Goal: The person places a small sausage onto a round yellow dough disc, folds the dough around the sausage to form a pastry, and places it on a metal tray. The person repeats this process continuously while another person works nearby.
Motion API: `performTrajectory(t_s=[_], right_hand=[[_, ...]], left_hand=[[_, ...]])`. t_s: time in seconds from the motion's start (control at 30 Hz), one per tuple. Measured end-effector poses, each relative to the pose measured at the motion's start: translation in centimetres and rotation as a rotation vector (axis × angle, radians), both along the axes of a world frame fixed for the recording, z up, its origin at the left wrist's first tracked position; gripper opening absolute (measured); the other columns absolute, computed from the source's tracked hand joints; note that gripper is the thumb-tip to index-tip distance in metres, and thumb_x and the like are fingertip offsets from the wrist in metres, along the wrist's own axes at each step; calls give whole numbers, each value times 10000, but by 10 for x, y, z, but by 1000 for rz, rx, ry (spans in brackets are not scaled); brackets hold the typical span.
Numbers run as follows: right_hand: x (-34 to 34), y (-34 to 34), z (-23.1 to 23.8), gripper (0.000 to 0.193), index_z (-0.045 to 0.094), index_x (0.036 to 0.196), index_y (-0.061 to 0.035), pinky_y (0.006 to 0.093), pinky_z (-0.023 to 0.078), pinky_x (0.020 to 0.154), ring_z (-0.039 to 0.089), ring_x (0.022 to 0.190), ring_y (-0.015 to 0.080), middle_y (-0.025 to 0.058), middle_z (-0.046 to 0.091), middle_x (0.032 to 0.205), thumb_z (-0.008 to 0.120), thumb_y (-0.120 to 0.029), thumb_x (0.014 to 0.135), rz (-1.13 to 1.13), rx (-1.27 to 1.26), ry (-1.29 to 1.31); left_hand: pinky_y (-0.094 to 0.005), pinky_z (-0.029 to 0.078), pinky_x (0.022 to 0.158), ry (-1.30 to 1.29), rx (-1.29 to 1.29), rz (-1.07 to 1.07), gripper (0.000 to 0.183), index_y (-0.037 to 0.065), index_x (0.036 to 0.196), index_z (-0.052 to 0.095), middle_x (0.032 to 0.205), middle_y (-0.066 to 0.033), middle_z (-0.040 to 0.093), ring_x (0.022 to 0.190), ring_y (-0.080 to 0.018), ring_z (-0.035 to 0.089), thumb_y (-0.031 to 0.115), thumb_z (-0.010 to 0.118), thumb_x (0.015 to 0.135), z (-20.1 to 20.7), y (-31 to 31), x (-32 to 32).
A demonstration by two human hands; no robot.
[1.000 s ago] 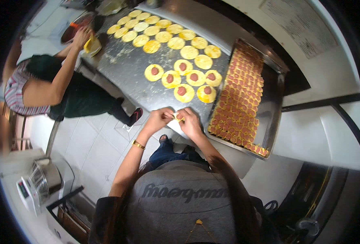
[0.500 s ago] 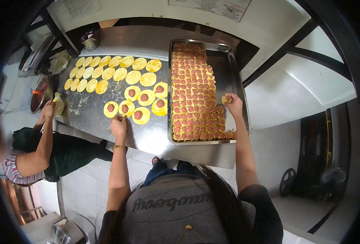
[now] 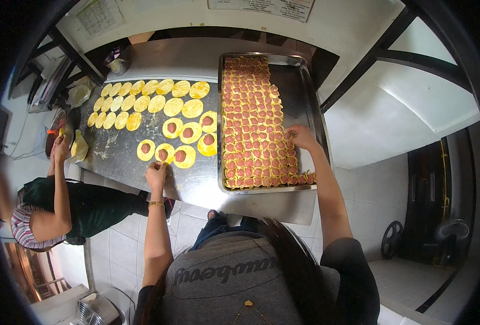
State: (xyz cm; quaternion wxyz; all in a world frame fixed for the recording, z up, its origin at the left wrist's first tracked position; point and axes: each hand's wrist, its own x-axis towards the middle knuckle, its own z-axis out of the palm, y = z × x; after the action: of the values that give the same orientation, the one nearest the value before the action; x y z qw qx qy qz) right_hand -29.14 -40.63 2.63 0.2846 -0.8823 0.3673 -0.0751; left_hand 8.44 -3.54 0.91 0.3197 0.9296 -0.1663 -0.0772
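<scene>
My left hand (image 3: 156, 174) is closed at the near edge of a round yellow dumpling wrapper (image 3: 168, 148) with a lump of pink filling, pinching its rim on the steel table. My right hand (image 3: 303, 136) is over the large metal tray (image 3: 311, 96), its fingertips pressed together around a dumpling at the right end of a row; the fingers mostly hide it. Packed rows of open-topped dumplings (image 3: 250, 127) fill the tray's left and middle. Several more filled wrappers (image 3: 184, 156) lie between my left hand and the tray.
Plain yellow wrappers (image 3: 156, 103) lie in rows on the far part of the steel table (image 3: 110, 154). At the left, a co-worker (image 3: 50, 211) stands by a metal bowl (image 3: 61, 127). A metal container (image 3: 118, 64) stands at the back left. A dark frame post (image 3: 359, 73) rises right of the tray.
My right hand has moved left with the dumpling, up to the end of a row. My left hand stays at the same wrapper's edge. The co-worker's hands have risen slightly.
</scene>
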Motion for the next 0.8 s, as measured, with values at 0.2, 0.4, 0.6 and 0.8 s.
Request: performTrajectory(t_s=[0.2, 0.4, 0.6, 0.8], right_hand=[[2, 1, -6, 338, 683, 1003, -59, 349, 502, 812, 638, 911, 287, 123, 659, 1007, 610, -14, 676, -7, 83, -36], [0, 4, -3, 397, 636, 1103, -43, 339, 508, 772, 642, 913, 272, 127, 646, 1051, 595, 6, 711, -115, -1, -16], [78, 99, 162, 437, 599, 1140, -53, 338, 490, 869, 591, 1026, 313, 148, 578, 1186, 504, 58, 728, 137, -261, -299], [126, 281, 304, 208, 623, 828, -15, 457, 433, 914, 553, 915, 289, 142, 561, 975, 501, -173, 772, 1243, -110, -754]], left_hand=[[-330, 511, 686, 69, -209, 25, 199, 40, 866, 646, 744, -98, 668, 707, -232, 662, 218, 660, 779, -27, 8, 12], [-276, 498, 669, 601, -889, 208, 172, 47, 956, 567, 880, -50, 604, 758, -179, 614, 192, 549, 867, -43, 13, 19], [-341, 491, 817, 869, -1048, 238, 270, 44, 1082, 531, 1046, -79, 592, 966, -199, 585, 238, 451, 912, -37, 22, 20], [-353, 566, 825, 1116, -1244, 167, 364, -52, 1224, 420, 1190, -195, 565, 1008, -294, 624, 190, 345, 961, -13, 30, 10]])
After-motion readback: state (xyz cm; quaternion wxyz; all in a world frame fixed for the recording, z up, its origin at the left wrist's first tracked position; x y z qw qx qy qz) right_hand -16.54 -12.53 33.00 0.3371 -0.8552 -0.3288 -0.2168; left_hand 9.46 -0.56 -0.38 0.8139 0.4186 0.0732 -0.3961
